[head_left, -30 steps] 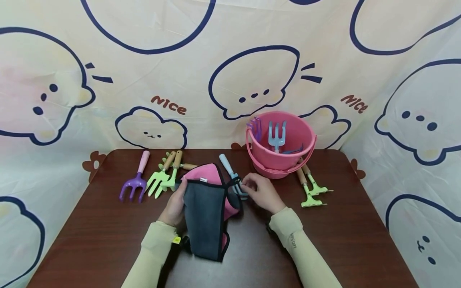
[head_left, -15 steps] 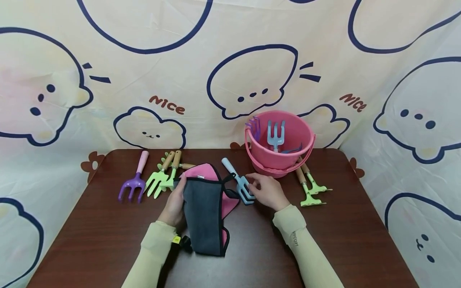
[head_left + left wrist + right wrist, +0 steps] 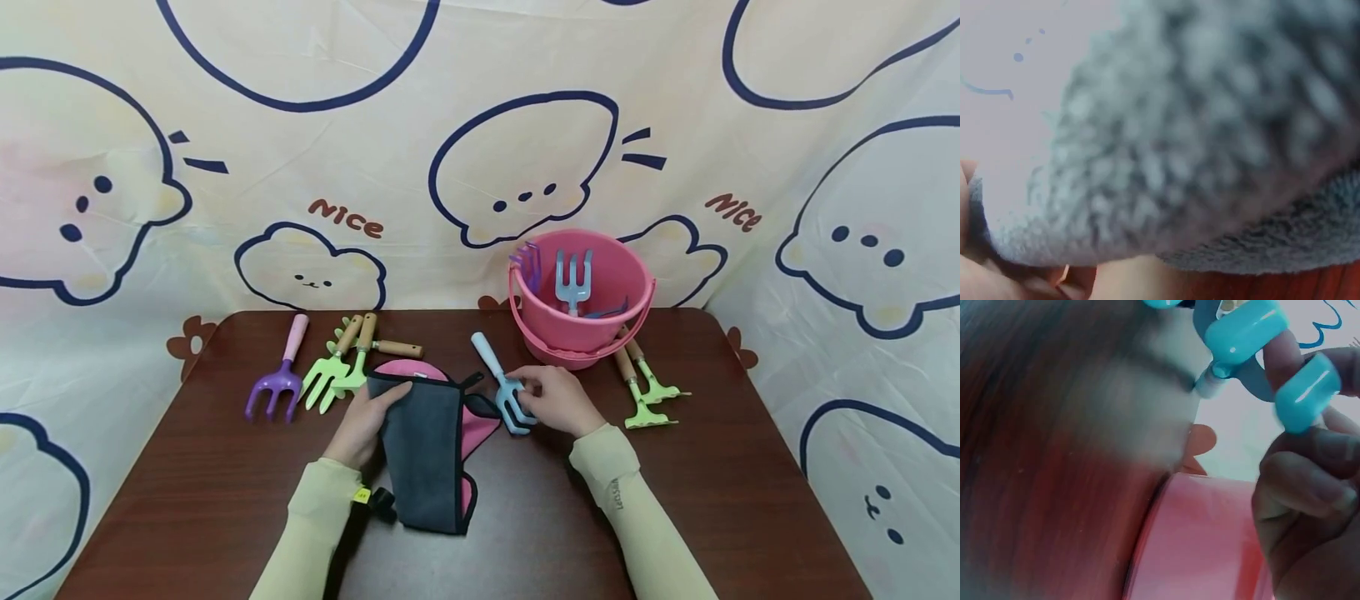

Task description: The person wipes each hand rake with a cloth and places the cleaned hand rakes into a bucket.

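On the table before the bucket, the right hand seems to pinch the blue fork, handle slanting away; the left hand grips cloth.

At centre in the head view, grey cloth hid fingers of the left hand; farther right, the pink bucket covered handle ends of two green tools. Cloth blurred across the left wrist view's upper right; the right wrist view's top edge cropped the blue fork.

From my right hand, I have room toward six o'clock; the pink bucket blocks one, green-headed tools three.
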A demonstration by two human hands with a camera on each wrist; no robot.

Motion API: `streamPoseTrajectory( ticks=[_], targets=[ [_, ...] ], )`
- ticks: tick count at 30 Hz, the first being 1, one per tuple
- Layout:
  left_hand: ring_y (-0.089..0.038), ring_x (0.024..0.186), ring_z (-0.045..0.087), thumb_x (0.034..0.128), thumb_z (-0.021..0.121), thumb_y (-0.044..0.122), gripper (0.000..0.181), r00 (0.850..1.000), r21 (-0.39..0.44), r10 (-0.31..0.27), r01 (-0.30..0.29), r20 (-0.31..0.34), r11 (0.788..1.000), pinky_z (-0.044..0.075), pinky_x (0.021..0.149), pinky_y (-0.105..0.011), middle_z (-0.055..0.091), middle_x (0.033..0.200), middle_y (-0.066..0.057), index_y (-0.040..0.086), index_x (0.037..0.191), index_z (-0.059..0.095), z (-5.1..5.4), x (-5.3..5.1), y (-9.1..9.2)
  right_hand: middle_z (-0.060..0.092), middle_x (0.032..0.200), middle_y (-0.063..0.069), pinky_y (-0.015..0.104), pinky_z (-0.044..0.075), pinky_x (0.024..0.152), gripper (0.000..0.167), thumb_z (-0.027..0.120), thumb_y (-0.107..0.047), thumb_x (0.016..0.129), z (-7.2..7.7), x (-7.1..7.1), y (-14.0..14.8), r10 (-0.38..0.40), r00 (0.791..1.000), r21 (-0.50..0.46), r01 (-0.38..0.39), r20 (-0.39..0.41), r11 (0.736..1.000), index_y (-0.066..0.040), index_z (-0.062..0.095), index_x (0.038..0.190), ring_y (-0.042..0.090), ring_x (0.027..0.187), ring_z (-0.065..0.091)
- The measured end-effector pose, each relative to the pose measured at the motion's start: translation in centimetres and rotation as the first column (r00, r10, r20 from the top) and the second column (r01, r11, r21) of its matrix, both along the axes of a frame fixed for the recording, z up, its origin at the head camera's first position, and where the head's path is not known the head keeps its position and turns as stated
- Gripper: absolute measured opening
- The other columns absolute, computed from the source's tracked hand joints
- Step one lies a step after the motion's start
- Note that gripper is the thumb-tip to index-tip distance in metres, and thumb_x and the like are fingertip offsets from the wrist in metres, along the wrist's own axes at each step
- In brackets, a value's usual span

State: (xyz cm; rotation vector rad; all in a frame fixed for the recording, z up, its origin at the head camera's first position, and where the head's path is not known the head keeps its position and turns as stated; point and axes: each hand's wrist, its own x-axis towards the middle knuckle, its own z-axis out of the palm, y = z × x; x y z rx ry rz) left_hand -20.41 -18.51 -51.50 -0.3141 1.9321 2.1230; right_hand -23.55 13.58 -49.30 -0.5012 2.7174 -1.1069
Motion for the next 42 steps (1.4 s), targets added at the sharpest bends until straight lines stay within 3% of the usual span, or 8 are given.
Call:
streamPoseTrajectory(
  ticks=[4,9,16,23,27,31,39,42],
  targets=[
    [-0.013,0.114,0.062,0.0979,0.074,0.032,0.055,0.991,0.014,0.085,-0.084,-0.107,0.996,0.053,0.096,-0.025,0.060,0.134,-0.001,0.012,0.144,0.051,0.0,0.1,0.1,0.070,0.079,-0.001,0.028,0.047,0.060,0.020,0.063,-0.009,0.097,0.8,0.1,0.4,0.004,1.000,-0.125,-0.008,-0.030,0.992,-0.014,0.079,0.107,0.014,0.066,0.056],
    [-0.015,0.108,0.066,0.0940,0.079,0.027,0.050,0.919,0.045,0.262,-0.260,-0.293,0.965,0.056,0.093,-0.025,0.068,0.125,0.001,0.010,0.136,0.060,0.3,0.3,0.7,0.070,0.082,0.008,0.030,0.050,0.058,0.028,0.051,-0.006,0.103,2.1,0.5,1.0,0.038,0.999,-0.315,-0.043,-0.021,0.948,-0.011,0.078,0.102,0.016,0.059,0.053],
    [-0.010,0.089,0.071,0.0948,0.078,0.024,0.031,0.887,0.105,0.333,-0.316,-0.321,0.943,0.059,0.082,-0.025,0.075,0.100,0.007,0.010,0.121,0.068,0.9,0.8,1.1,0.075,0.100,0.009,0.042,0.063,0.070,0.023,0.063,-0.005,0.101,3.6,1.1,1.5,0.130,0.991,-0.397,-0.128,-0.021,0.909,-0.010,0.074,0.121,0.024,0.074,0.072],
    [-0.012,0.102,0.068,0.0986,0.073,0.022,0.040,0.901,0.000,0.147,-0.161,-0.407,0.987,0.056,0.093,-0.027,0.070,0.118,0.003,0.012,0.135,0.059,1.9,1.5,2.0,0.074,0.077,0.006,0.030,0.058,0.060,0.013,0.074,-0.008,0.096,4.4,1.9,1.4,0.012,0.969,-0.370,-0.105,-0.246,0.923,-0.009,0.081,0.106,0.016,0.058,0.065],
    [-0.012,0.142,0.043,0.1005,0.070,0.018,0.062,0.846,-0.138,0.029,-0.121,-0.533,0.983,0.034,0.120,-0.038,0.046,0.154,0.008,0.028,0.154,0.040,2.2,1.6,2.8,0.076,0.080,0.005,0.025,0.053,0.060,0.011,0.077,-0.004,0.092,4.8,2.5,0.9,-0.028,0.933,-0.381,-0.119,-0.359,0.917,-0.007,0.082,0.102,0.010,0.061,0.059],
    [-0.014,0.144,0.043,0.1020,0.067,0.015,0.055,0.787,-0.207,-0.053,-0.096,-0.614,0.974,0.032,0.120,-0.035,0.049,0.155,0.003,0.027,0.152,0.049,2.1,1.7,3.5,0.078,0.087,0.004,0.025,0.054,0.063,0.010,0.076,-0.002,0.092,4.8,2.8,0.2,-0.039,0.919,-0.403,-0.133,-0.392,0.906,-0.006,0.082,0.100,0.010,0.067,0.061],
    [-0.012,0.124,0.059,0.0964,0.076,0.024,0.042,0.773,-0.368,-0.351,0.164,-0.528,0.915,0.048,0.106,-0.032,0.064,0.136,0.006,0.027,0.136,0.061,1.8,2.8,5.4,0.076,0.082,0.004,0.026,0.052,0.057,0.008,0.074,-0.009,0.096,4.6,3.4,-1.2,0.017,0.948,-0.409,-0.153,-0.319,0.900,-0.010,0.082,0.099,0.012,0.060,0.057],
    [-0.014,0.119,0.062,0.0967,0.076,0.026,0.036,0.763,-0.406,-0.380,0.169,-0.523,0.898,0.050,0.105,-0.036,0.067,0.133,0.005,0.025,0.131,0.064,1.8,3.4,6.5,0.074,0.078,0.004,0.027,0.053,0.053,0.009,0.073,-0.010,0.097,4.6,3.5,-1.7,0.059,0.960,-0.389,-0.166,-0.273,0.906,-0.011,0.082,0.099,0.012,0.056,0.057]
  ],
)
